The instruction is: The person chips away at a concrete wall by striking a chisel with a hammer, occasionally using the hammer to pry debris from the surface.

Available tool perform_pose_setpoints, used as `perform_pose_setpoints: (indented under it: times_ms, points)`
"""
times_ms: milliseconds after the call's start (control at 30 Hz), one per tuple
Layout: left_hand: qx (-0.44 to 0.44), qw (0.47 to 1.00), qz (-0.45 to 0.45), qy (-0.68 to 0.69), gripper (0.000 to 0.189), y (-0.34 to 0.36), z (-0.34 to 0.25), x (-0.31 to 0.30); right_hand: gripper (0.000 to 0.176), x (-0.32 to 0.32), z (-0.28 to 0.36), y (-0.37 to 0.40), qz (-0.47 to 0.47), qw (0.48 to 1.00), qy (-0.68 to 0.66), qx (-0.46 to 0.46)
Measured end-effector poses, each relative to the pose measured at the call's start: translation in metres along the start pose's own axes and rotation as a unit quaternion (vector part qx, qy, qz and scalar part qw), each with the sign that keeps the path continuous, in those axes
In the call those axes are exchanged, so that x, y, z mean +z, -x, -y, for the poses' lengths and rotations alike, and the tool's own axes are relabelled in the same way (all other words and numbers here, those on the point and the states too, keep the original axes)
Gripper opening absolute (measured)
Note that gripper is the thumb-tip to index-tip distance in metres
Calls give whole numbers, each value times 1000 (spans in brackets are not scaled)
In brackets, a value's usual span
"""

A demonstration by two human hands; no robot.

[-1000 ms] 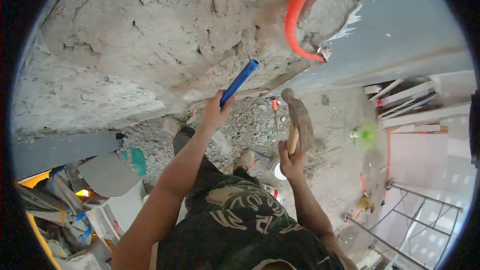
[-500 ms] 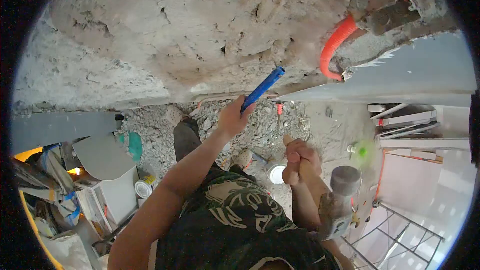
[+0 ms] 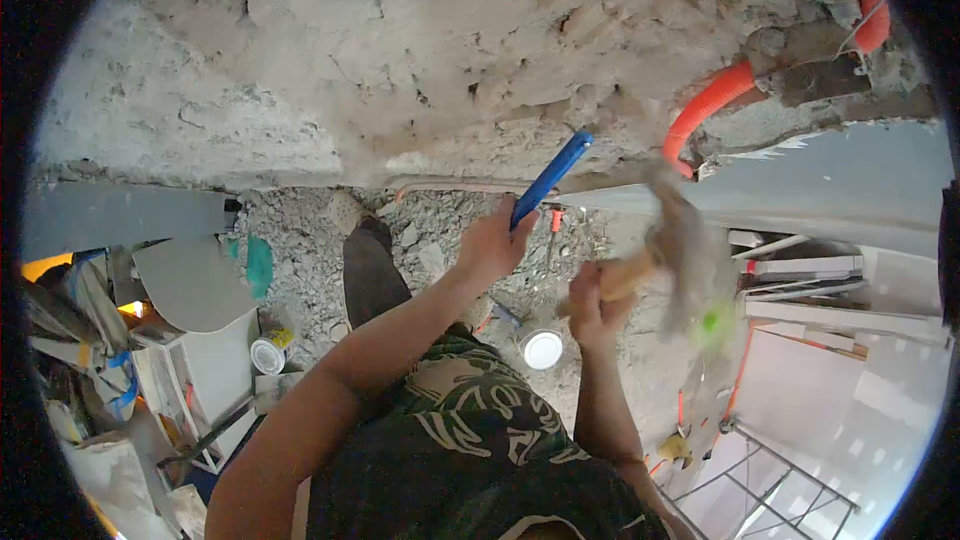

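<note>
Left fingers (image 3: 497,243) gripping chisel (image 3: 553,175), right fingers (image 3: 592,308) gripping hammer (image 3: 676,235)

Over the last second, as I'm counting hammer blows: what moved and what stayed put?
The hammer in the right hand swung: half a second ago its head hung low by the forearm; now it is a blur higher up, right of the chisel. The left hand held the chisel to the rough wall throughout. Nothing was picked up or let go.
</note>
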State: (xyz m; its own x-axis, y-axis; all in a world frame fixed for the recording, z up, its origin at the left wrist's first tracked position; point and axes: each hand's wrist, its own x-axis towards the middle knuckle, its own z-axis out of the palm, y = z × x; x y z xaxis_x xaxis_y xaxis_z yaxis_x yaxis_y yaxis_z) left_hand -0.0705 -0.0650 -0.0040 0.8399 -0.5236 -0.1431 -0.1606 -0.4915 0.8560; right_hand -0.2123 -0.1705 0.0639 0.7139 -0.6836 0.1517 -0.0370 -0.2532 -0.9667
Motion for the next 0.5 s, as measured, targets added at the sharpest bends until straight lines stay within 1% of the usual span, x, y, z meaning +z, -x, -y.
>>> perform_pose_setpoints:
  times_ms: [33,67,133,167,200,233,267,300,333,367,400,467,500]
  points:
    - [-8,1000,4,-27,33,0,2,1,12,-3,6,-5,35,986,-15,-160]
    - [-11,1000,2,-27,33,0,2,2,12,-1,8,-8,38,986,-16,-160]
    - [-33,999,20,2,33,-1,0,3,6,7,9,-18,-24,964,-207,-162]
    - [-32,999,17,4,33,0,0,2,6,16,4,-29,-27,958,-118,-260]
    - [-16,1000,8,10,34,2,0,2,6,14,-12,-28,-26,957,-119,-262]
    - [1,1000,-2,16,36,3,0,1,14,11,-37,-27,43,997,40,-52]
    - [2,1000,-6,18,36,2,2,3,21,12,-41,-28,108,961,198,160]
    - [-10,1000,1,-7,36,3,4,5,21,10,-42,-20,107,961,199,159]
    - [-19,999,2,-30,36,-2,5,6,24,7,-41,-12,81,963,213,140]
    - [-18,999,-10,-28,36,-9,3,3,27,8,-37,-13,60,965,226,117]
    - [-18,1000,0,-1,36,-3,1,1,27,5,-25,-4,61,964,227,122]
    - [-20,999,7,27,37,1,-4,-2,12,-2,5,0,43,993,85,70]
    - [-30,999,17,37,38,2,-7,-4,12,-1,27,-3,45,993,86,71]
